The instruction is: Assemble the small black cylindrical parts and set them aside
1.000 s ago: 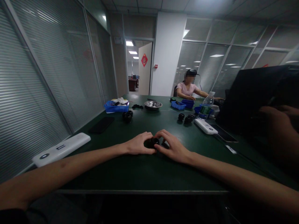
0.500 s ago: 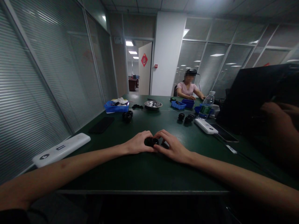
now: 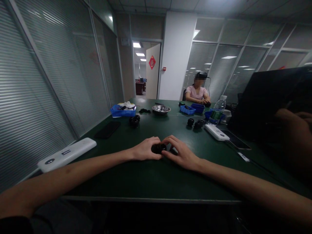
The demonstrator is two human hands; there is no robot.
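Close to the middle of the green table (image 3: pixel 146 178), my left hand (image 3: pixel 147 149) and my right hand (image 3: pixel 180 152) meet around a small black round part (image 3: pixel 161 148). The left thumb and fingers curl about its left side. From the right, my other thumb and fingertips close on its right end. The part looks glossy and cylindrical; its exact kind cannot be made out, and fingers cover much of it. Farther back lie similar black round parts, one cluster (image 3: pixel 134 121) to the left and another cluster (image 3: pixel 198 123) to the right.
A metal bowl (image 3: pixel 161 110) and blue trays (image 3: pixel 123 110) stand at the back. A white power bank (image 3: pixel 68 154) and dark phone (image 3: pixel 107 129) lie left; another power bank (image 3: pixel 216 132), a phone (image 3: pixel 236 139) and a water bottle (image 3: pixel 218 110) are right. A co-worker (image 3: pixel 198 92) sits across.
The view has shifted slightly, moving the background a little to the right. My hands keep nearly the same hold on the black part. The co-worker's hands have come together.
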